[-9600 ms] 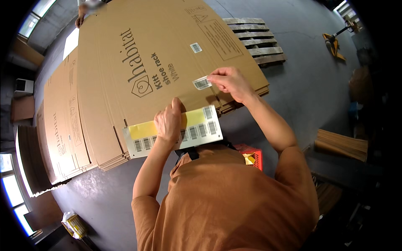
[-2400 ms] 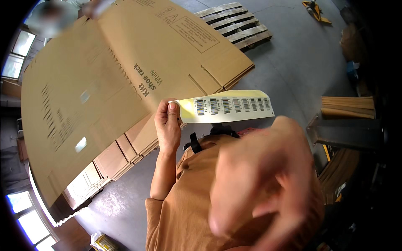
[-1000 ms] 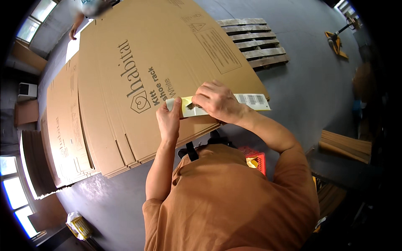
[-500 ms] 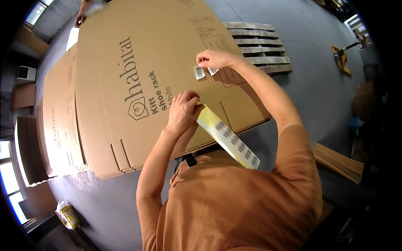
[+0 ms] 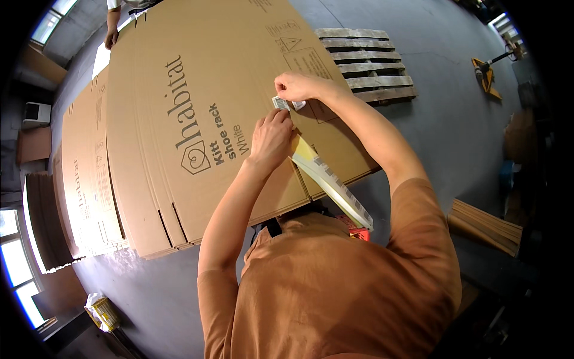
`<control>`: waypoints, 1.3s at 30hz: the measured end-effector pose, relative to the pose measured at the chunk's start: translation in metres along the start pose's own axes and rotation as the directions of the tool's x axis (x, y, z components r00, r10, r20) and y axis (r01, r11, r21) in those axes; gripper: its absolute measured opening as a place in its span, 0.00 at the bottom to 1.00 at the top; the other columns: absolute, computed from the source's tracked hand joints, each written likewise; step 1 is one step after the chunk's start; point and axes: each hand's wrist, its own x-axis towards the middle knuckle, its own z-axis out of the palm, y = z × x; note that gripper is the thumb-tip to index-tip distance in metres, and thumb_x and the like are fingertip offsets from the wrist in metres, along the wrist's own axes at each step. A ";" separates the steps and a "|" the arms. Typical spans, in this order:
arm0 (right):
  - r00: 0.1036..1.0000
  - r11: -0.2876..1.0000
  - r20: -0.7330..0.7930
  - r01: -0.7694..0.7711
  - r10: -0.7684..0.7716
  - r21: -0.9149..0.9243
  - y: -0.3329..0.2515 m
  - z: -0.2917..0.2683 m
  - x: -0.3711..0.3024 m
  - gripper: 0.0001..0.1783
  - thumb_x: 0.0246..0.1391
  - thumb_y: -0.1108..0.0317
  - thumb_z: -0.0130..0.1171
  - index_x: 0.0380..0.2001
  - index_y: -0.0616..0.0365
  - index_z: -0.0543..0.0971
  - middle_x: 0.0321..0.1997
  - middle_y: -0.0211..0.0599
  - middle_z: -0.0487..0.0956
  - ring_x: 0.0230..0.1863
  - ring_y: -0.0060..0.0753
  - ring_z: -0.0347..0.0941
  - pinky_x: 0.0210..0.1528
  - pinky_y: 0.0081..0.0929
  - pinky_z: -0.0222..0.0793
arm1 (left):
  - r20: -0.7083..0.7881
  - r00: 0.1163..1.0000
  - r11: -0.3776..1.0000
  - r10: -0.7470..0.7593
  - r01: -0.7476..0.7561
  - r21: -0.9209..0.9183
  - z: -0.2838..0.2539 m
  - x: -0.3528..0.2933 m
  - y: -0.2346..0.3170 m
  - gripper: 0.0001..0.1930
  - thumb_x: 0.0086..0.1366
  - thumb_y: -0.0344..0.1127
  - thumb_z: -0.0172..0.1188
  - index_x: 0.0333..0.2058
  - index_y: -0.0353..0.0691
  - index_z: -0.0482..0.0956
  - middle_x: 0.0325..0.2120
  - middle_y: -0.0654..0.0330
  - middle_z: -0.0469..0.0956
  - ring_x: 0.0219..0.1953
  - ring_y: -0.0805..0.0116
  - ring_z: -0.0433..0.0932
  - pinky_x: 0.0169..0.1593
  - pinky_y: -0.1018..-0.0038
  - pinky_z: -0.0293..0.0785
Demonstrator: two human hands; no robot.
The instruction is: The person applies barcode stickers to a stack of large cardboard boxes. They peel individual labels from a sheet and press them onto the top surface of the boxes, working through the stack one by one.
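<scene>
A large flat brown carton (image 5: 209, 90) with dark print lies on a stack in front of me. My left hand (image 5: 272, 139) is closed on a strip of barcode labels (image 5: 332, 180), whose yellowish end is at my fingers. The strip slants down to the right, tilted so its printed face is seen at a shallow angle. Just beyond, my right hand (image 5: 294, 87) pinches white barcode stickers; one sticker (image 5: 280, 103) shows between both hands, and another sticker (image 5: 299, 105) hangs under my right palm. My left fingertips are close to the first sticker; whether they touch it I cannot tell.
More flat cartons (image 5: 86, 173) are stacked at the left. Another person's hand (image 5: 111, 39) rests at the carton's far left edge. A wooden pallet (image 5: 368, 66) lies beyond the right edge, with a yellow pallet jack (image 5: 487, 78) farther off. Cardboard sheets (image 5: 484, 226) lie at the right.
My left hand has moved up and right, close to my right hand, and the label strip has turned more edge-on. At the far left, the other person's hand has shifted down the carton edge.
</scene>
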 end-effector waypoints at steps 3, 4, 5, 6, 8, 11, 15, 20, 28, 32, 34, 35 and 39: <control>0.941 0.921 -0.339 -0.153 0.024 -0.358 -0.021 -0.010 -0.013 0.21 0.51 0.61 0.63 0.44 0.62 0.74 0.30 0.40 0.80 0.30 0.40 0.75 0.35 0.35 0.69 | 0.080 0.997 1.000 -0.021 0.019 0.025 -0.014 -0.001 0.016 0.16 0.62 0.40 0.59 0.44 0.35 0.78 0.57 0.57 0.72 0.58 0.54 0.69 0.59 0.58 0.65; 0.916 0.967 -0.396 -0.162 0.072 -0.198 -0.027 -0.013 -0.020 0.23 0.50 0.62 0.65 0.47 0.62 0.73 0.32 0.42 0.81 0.32 0.40 0.77 0.36 0.35 0.70 | 0.101 0.995 0.999 -0.012 0.009 0.033 -0.016 -0.003 0.020 0.16 0.62 0.40 0.59 0.44 0.35 0.78 0.57 0.58 0.72 0.57 0.54 0.70 0.58 0.58 0.65; 0.888 0.987 -0.443 -0.157 0.127 -0.033 -0.032 -0.015 -0.029 0.25 0.50 0.62 0.66 0.49 0.62 0.72 0.33 0.43 0.81 0.34 0.40 0.78 0.36 0.34 0.71 | 0.053 0.998 1.000 0.018 -0.019 0.019 -0.013 -0.012 0.022 0.16 0.61 0.39 0.60 0.45 0.35 0.78 0.55 0.59 0.74 0.57 0.55 0.70 0.57 0.58 0.66; 0.857 0.981 -0.479 -0.140 0.187 0.133 -0.038 -0.017 -0.039 0.28 0.49 0.62 0.67 0.51 0.63 0.72 0.35 0.44 0.82 0.36 0.40 0.79 0.37 0.34 0.72 | 0.007 0.998 0.998 0.056 -0.056 -0.018 -0.009 -0.023 0.021 0.16 0.61 0.38 0.60 0.44 0.35 0.78 0.54 0.59 0.75 0.57 0.56 0.70 0.56 0.59 0.66; 0.879 0.852 -0.408 0.005 0.245 0.524 -0.052 -0.011 -0.073 0.26 0.50 0.64 0.67 0.50 0.64 0.72 0.34 0.40 0.81 0.31 0.30 0.77 0.33 0.27 0.71 | -0.072 0.990 0.986 0.124 -0.131 -0.099 -0.001 -0.053 0.022 0.15 0.60 0.37 0.61 0.43 0.35 0.78 0.53 0.58 0.76 0.56 0.56 0.71 0.55 0.59 0.67; 0.922 0.555 -0.246 0.043 0.297 0.831 -0.071 0.027 -0.121 0.22 0.52 0.71 0.65 0.50 0.62 0.73 0.33 0.34 0.80 0.26 0.16 0.70 0.26 0.15 0.64 | -0.180 0.980 0.982 0.084 -0.113 -0.154 -0.003 -0.115 0.036 0.10 0.56 0.32 0.64 0.36 0.37 0.78 0.42 0.58 0.79 0.48 0.58 0.76 0.49 0.64 0.71; 0.927 0.326 -0.101 -0.024 0.362 0.945 -0.109 0.090 -0.153 0.20 0.53 0.76 0.64 0.49 0.64 0.72 0.33 0.36 0.80 0.19 0.11 0.64 0.20 0.09 0.57 | -0.318 0.940 0.981 0.126 -0.165 -0.098 -0.003 -0.168 0.042 0.09 0.54 0.29 0.66 0.33 0.39 0.77 0.36 0.60 0.79 0.42 0.59 0.78 0.44 0.65 0.72; 0.896 0.345 -0.128 -0.029 0.425 0.938 -0.128 0.117 -0.150 0.18 0.54 0.76 0.62 0.47 0.67 0.72 0.30 0.36 0.80 0.19 0.12 0.66 0.19 0.12 0.59 | -0.285 0.958 0.986 0.036 -0.081 -0.145 -0.008 -0.184 0.037 0.09 0.54 0.28 0.66 0.33 0.38 0.76 0.39 0.58 0.77 0.41 0.57 0.76 0.45 0.65 0.72; 0.876 0.449 -0.155 -0.077 0.456 0.890 -0.133 0.121 -0.143 0.16 0.53 0.76 0.60 0.46 0.69 0.72 0.32 0.40 0.80 0.20 0.19 0.71 0.19 0.19 0.64 | -0.334 0.942 0.990 0.040 -0.084 -0.117 -0.005 -0.178 0.026 0.08 0.57 0.30 0.65 0.34 0.37 0.76 0.52 0.47 0.73 0.60 0.48 0.68 0.59 0.55 0.63; 0.863 0.800 -0.371 -0.061 0.343 0.597 -0.134 0.129 -0.141 0.17 0.54 0.71 0.61 0.45 0.67 0.73 0.35 0.44 0.82 0.28 0.34 0.78 0.29 0.30 0.72 | -0.276 0.961 0.992 0.019 -0.053 -0.117 -0.001 -0.176 0.023 0.09 0.58 0.33 0.66 0.34 0.37 0.77 0.56 0.44 0.71 0.62 0.47 0.65 0.64 0.54 0.57; 0.857 0.921 -0.431 -0.116 0.282 0.372 -0.139 0.129 -0.139 0.18 0.54 0.68 0.62 0.45 0.64 0.73 0.36 0.46 0.82 0.33 0.43 0.80 0.35 0.37 0.74 | -0.271 0.962 0.991 0.018 -0.053 -0.123 0.000 -0.176 0.022 0.09 0.58 0.34 0.66 0.34 0.37 0.77 0.55 0.43 0.72 0.62 0.46 0.65 0.65 0.54 0.56; 0.857 0.931 -0.413 -0.181 0.308 0.317 -0.144 0.128 -0.136 0.18 0.54 0.66 0.63 0.45 0.63 0.74 0.37 0.46 0.82 0.36 0.46 0.80 0.39 0.40 0.74 | -0.269 0.963 0.990 0.014 -0.052 -0.134 0.001 -0.175 0.022 0.09 0.58 0.34 0.66 0.34 0.37 0.78 0.55 0.43 0.72 0.62 0.46 0.65 0.65 0.53 0.54; 0.816 0.956 -0.498 -0.255 0.295 0.148 -0.134 0.120 -0.139 0.18 0.54 0.62 0.63 0.45 0.59 0.74 0.36 0.48 0.82 0.39 0.50 0.79 0.41 0.43 0.74 | -0.334 0.940 0.982 0.065 -0.120 -0.147 -0.005 -0.177 0.017 0.07 0.61 0.32 0.64 0.36 0.37 0.78 0.46 0.47 0.79 0.55 0.54 0.75 0.60 0.60 0.64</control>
